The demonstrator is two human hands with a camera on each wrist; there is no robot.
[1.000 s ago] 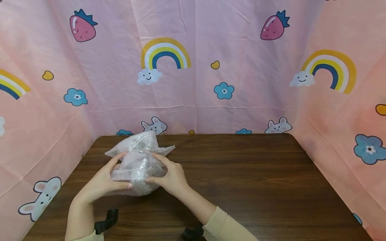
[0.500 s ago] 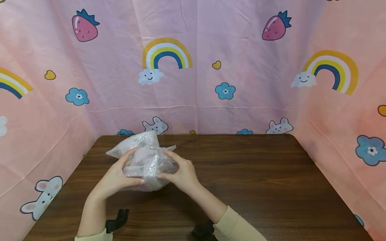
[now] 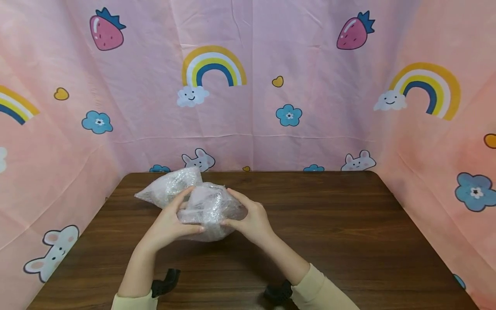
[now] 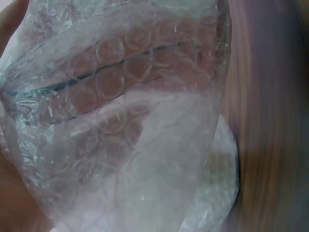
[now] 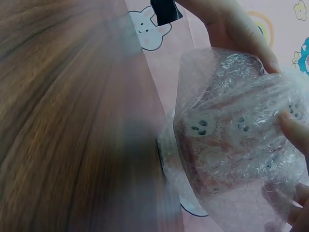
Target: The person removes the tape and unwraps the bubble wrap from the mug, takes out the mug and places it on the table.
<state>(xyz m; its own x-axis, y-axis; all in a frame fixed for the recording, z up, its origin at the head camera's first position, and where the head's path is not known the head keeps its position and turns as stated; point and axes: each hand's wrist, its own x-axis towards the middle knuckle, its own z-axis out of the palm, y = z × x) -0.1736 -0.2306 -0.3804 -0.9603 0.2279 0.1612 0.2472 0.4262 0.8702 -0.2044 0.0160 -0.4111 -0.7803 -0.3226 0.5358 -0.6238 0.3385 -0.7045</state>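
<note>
Both hands grip a bubble-wrapped bundle [image 3: 211, 211] from its two sides, left of the table's middle. My left hand [image 3: 168, 226] has its thumb across the near face and its fingers round the far left side. On the other side, my right hand [image 3: 252, 219] holds it the same way, thumb in front. Through the wrap [image 5: 227, 125] in the right wrist view, a reddish surface with small dark-eyed faces shows. The left wrist view shows a dark green line under the wrap [image 4: 111, 67]. What the wrapped item is, I cannot tell.
A second bubble-wrapped bundle [image 3: 170, 187] lies behind the held one, near the table's back left, partly covered by it. The dark wood table [image 3: 329, 228] reaches to a pink printed curtain [image 3: 252, 107] at the back and sides. Black wrist mounts [image 3: 165, 282] sit at both cuffs.
Both hands have carried the held bundle to the right and slightly back. The second bundle stays in place, with more of it uncovered.
</note>
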